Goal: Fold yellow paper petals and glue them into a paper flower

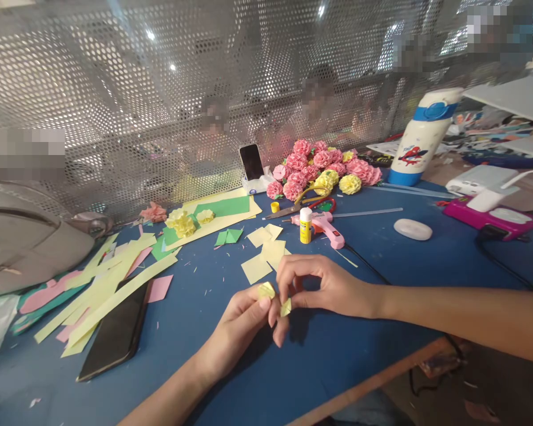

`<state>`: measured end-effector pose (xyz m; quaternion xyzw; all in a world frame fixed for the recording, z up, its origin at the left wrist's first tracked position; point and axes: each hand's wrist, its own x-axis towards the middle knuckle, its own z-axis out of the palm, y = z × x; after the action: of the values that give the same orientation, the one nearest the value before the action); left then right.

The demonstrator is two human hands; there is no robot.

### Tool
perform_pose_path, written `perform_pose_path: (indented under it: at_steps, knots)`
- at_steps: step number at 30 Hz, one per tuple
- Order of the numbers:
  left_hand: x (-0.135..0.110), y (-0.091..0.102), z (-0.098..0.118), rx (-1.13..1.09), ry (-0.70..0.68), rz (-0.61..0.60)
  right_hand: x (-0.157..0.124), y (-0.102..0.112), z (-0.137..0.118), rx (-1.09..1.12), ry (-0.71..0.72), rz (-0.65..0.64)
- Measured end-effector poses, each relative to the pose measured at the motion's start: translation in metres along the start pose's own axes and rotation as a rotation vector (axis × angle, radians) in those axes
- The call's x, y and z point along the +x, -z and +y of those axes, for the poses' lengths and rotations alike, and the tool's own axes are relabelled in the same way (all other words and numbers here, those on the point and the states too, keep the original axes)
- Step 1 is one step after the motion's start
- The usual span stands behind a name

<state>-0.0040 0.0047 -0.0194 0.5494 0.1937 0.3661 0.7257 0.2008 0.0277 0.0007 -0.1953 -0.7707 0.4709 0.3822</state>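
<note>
"Yellow paper is in both our hands. What do we have where?"

"In our left hand (240,322) we pinch a folded piece (266,290) between thumb and forefinger, while the other fingers bend loosely below. In our right hand (328,290) we pinch a smaller piece (286,308), thumb pressed toward the fingertips."

"How do the two pieces lie to each other?"

"The smaller one is just to the right of the folded one and a little closer to us. We see them apart, with left fingers between them."

"And its long axis?"

"It seems to lean up and to the right, but it is too small for us to be sure."

"What do we have beyond our fingers?"

"Pale yellow squares (256,270) lie flat on the blue table (195,331), just past our knuckles, with the right hand nearer to the closest one. Past that hand a glue stick (305,228) stands upright, in front of a pink glue gun (333,235)."
</note>
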Motion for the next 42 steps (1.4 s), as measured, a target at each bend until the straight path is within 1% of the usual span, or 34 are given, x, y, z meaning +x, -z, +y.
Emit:
perform_pose_path:
  at_steps: [3,5,8,11,15,19,24,28,31,36,42]
  knots:
    - [0.001,0.0,0.002,0.064,-0.022,0.005,0.002,0.003,0.0,0.073,-0.043,0.057]
    - [0.001,0.0,0.003,0.138,-0.026,0.029,0.004,0.005,0.0,0.153,-0.08,0.099]
    - [0.001,0.002,0.005,0.287,-0.045,0.124,0.006,0.007,0.001,0.305,-0.15,0.14]
    - [0.002,0.003,0.007,0.354,-0.063,0.209,0.006,0.008,0.004,0.395,-0.19,0.159]
    - [0.003,0.004,0.01,0.411,-0.077,0.281,0.006,0.008,0.006,0.4,-0.219,0.15]
    - [0.002,0.005,0.01,0.494,-0.103,0.304,0.006,0.007,0.005,0.43,-0.249,0.126]
    - [-0.001,0.01,0.009,0.62,-0.198,0.335,0.006,0.006,0.004,0.497,-0.295,0.073]
    - [0.0,0.012,0.01,0.744,-0.3,0.349,0.006,0.005,0.006,0.523,-0.286,0.038]
    - [0.001,0.012,0.011,0.788,-0.349,0.347,0.005,0.004,0.007,0.51,-0.285,0.01]
    - [-0.002,0.011,0.01,0.786,-0.393,0.373,0.004,0.006,0.008,0.459,-0.224,0.022]
    - [-0.003,0.012,0.01,0.79,-0.395,0.382,0.004,0.006,0.009,0.424,-0.148,-0.004]
